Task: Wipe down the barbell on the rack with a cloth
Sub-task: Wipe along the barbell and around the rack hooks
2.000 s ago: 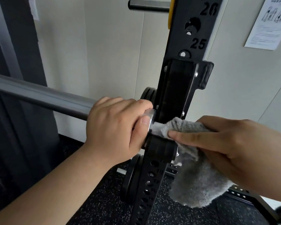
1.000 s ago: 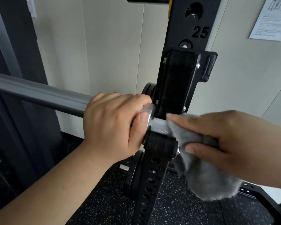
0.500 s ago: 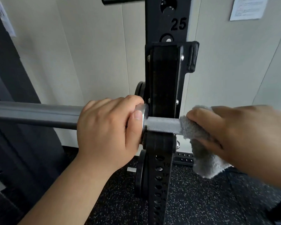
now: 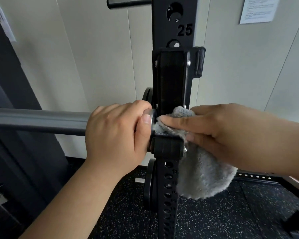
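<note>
my left hand (image 4: 114,133) is wrapped right round the barbell (image 4: 38,121), at the spot where the grey sleeve meets the shiny collar (image 4: 152,123). my thumb lies flat against the collar's face. the bar sits level in the black hook (image 4: 171,80) on the rack upright (image 4: 173,23) and runs off to the left edge of the view.

my right hand (image 4: 231,135) has the grey cloth (image 4: 204,178) bunched over the short knurled bit of bar just right of the collar, inside the hook. my index finger lies straight along the cloth and pushes it onto the bar. my other fingers curl underneath and pinch the cloth, and the rest of it hangs loose on the right side of the upright.

the upright has a 25 marked near the top, and a dark peg (image 4: 128,2) sticks out to its left up there. black plates (image 4: 149,185) sit low behind it on the speckled floor (image 4: 214,221). there's a sheet of paper (image 4: 257,9) on the wall, top right.
</note>
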`<state>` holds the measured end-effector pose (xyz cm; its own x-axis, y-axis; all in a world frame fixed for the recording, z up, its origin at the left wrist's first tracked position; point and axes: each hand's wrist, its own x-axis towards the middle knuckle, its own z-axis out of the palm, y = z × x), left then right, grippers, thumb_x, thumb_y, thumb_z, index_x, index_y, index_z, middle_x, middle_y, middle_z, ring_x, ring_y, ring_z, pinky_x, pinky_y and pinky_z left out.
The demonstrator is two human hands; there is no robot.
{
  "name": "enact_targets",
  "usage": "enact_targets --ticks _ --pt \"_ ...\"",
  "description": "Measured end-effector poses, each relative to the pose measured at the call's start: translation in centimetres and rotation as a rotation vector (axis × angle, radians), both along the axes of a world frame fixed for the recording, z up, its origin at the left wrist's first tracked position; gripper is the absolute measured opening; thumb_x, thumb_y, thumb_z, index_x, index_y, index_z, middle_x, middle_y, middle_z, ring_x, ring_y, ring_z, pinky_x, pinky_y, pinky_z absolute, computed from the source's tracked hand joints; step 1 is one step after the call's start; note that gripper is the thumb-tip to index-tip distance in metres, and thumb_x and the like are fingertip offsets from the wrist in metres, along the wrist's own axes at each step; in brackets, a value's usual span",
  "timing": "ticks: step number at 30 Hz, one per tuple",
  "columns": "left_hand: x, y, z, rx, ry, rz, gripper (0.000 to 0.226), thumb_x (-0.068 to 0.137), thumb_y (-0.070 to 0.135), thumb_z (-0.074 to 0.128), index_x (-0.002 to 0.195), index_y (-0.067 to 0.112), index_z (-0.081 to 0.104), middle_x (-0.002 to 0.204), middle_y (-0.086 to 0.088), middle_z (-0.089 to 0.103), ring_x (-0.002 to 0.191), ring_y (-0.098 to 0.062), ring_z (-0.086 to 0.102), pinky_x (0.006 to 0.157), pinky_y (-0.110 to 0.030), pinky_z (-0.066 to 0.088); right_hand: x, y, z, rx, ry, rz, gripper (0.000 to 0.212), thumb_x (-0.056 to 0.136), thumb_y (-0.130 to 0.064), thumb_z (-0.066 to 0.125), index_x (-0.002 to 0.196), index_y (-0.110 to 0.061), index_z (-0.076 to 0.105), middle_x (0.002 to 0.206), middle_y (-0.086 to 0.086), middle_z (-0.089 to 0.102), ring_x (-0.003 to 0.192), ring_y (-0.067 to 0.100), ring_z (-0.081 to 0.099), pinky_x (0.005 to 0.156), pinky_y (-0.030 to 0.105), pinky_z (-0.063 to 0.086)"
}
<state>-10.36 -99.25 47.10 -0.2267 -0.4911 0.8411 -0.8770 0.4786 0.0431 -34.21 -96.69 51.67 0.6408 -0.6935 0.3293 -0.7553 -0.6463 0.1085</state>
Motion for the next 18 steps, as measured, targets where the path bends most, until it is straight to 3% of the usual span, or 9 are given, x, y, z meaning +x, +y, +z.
enact_targets --ticks 2,3,5,6,8,11,14,17,18 --pt "0.0 0.0 -0.1 -0.008 -0.001 -0.002 0.044 0.105 0.036 0.029 0.104 0.021 0.07 0.076 0.006 0.065 0.072 -0.03 0.058 0.068 -0.044 0.04 -1.8 0.8 0.8 0.076 -0.005 -0.052 0.048 0.096 -0.059 0.023 0.141 -0.074 0.029 0.085 -0.02 0.066 0.066 0.002 0.06 0.059 0.014 0.043" --pt "0.0 -0.1 -0.1 -0.01 0.001 -0.004 0.044 0.104 0.036 0.029 0.104 0.022 0.07 0.076 0.006 0.064 0.071 -0.03 0.058 0.068 -0.044 0.04 -2.7 1.2 1.0 0.124 -0.056 -0.066 0.044 0.096 -0.063 0.022 0.135 -0.083 0.02 0.088 -0.022 0.07 0.071 0.0 0.063 0.064 0.018 0.049" --pt "0.0 -0.1 0.0 -0.021 0.008 0.001 0.043 0.104 0.035 0.029 0.103 0.022 0.07 0.075 0.006 0.063 0.07 -0.03 0.057 0.068 -0.043 0.039 -3.4 1.3 0.8 0.162 -0.104 -0.064 0.036 0.099 -0.069 0.019 0.127 -0.09 0.013 0.087 -0.025 0.071 0.074 -0.005 0.066 0.069 0.025 0.055" --pt "-0.1 -0.1 0.0 -0.027 0.008 0.004 0.043 0.104 0.035 0.03 0.102 0.021 0.07 0.074 0.006 0.063 0.07 -0.03 0.057 0.067 -0.042 0.038 -2.9 1.1 0.9 0.181 -0.094 -0.053 0.034 0.098 -0.07 0.016 0.125 -0.091 0.014 0.086 -0.028 0.069 0.074 -0.007 0.064 0.069 0.021 0.053" --pt "-0.1 -0.3 0.0 -0.031 0.005 0.002 0.042 0.104 0.034 0.03 0.101 0.02 0.07 0.073 0.006 0.062 0.069 -0.03 0.057 0.067 -0.042 0.038 -1.1 0.1 1.0 0.231 -0.057 -0.042 0.04 0.094 -0.068 0.015 0.129 -0.087 0.015 0.087 -0.027 0.065 0.075 -0.008 0.061 0.07 0.02 0.048" --pt "-0.1 -0.2 -0.2 -0.03 0.006 0.005 0.042 0.104 0.034 0.03 0.103 0.02 0.07 0.075 0.005 0.063 0.071 -0.031 0.058 0.068 -0.043 0.039 0.4 -0.6 0.9 0.195 -0.048 0.012 0.053 0.092 -0.065 0.02 0.144 -0.076 0.017 0.087 -0.019 0.067 0.075 -0.002 0.06 0.073 0.029 0.052" --pt "-0.2 -0.1 -0.2 -0.022 0.002 0.005 0.043 0.104 0.034 0.029 0.103 0.021 0.07 0.075 0.005 0.064 0.072 -0.031 0.058 0.068 -0.044 0.04 -1.6 -0.1 1.0 0.186 -0.035 0.015 0.049 0.093 -0.065 0.021 0.139 -0.08 0.016 0.075 -0.027 0.061 0.066 -0.006 0.058 0.065 0.019 0.047" --pt "0.0 -0.2 -0.3 -0.025 0.0 -0.001 0.044 0.104 0.035 0.029 0.101 0.022 0.071 0.075 0.005 0.064 0.07 -0.03 0.058 0.067 -0.044 0.039 -3.5 0.0 1.5 0.357 -0.139 -0.028 0.048 0.092 -0.067 0.028 0.135 -0.061 0.05 0.074 -0.009 0.07 0.056 0.006 0.064 0.056 0.022 0.053" --pt "0.1 -0.3 -0.3 -0.031 0.001 -0.006 0.044 0.104 0.035 0.029 0.101 0.021 0.071 0.075 0.006 0.064 0.07 -0.03 0.058 0.067 -0.043 0.039 -3.2 -0.2 1.6 0.372 -0.148 -0.021 0.049 0.093 -0.067 0.028 0.136 -0.058 0.051 0.074 -0.003 0.07 0.058 0.009 0.065 0.057 0.024 0.053"
